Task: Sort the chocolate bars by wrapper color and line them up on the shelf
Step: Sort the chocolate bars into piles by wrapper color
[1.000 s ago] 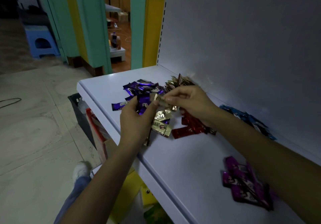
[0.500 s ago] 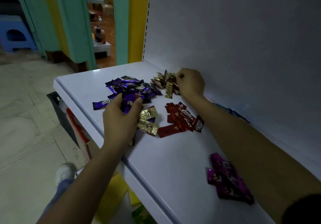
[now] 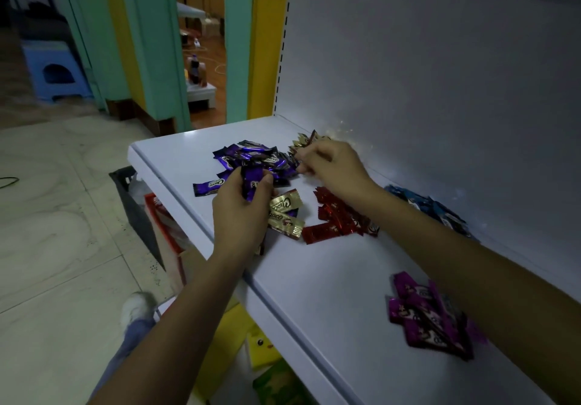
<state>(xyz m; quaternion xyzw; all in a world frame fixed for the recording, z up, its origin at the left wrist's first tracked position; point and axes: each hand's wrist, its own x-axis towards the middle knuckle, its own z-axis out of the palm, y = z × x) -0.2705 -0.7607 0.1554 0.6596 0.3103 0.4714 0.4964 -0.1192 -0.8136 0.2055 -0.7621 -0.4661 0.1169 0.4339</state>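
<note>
left hand (image 3: pixel 240 213): gripping purple bar (image 3: pixel 251 184) above shelf (image 3: pixel 314 279) front edge
right hand (image 3: pixel 333 165): hovering at gold pile (image 3: pixel 306 142) by back edge, fingers curled, grip unclear
purple pile (image 3: pixel 248 158): lying near left edge
red pile (image 3: pixel 339 219): lying mid-shelf
</note>
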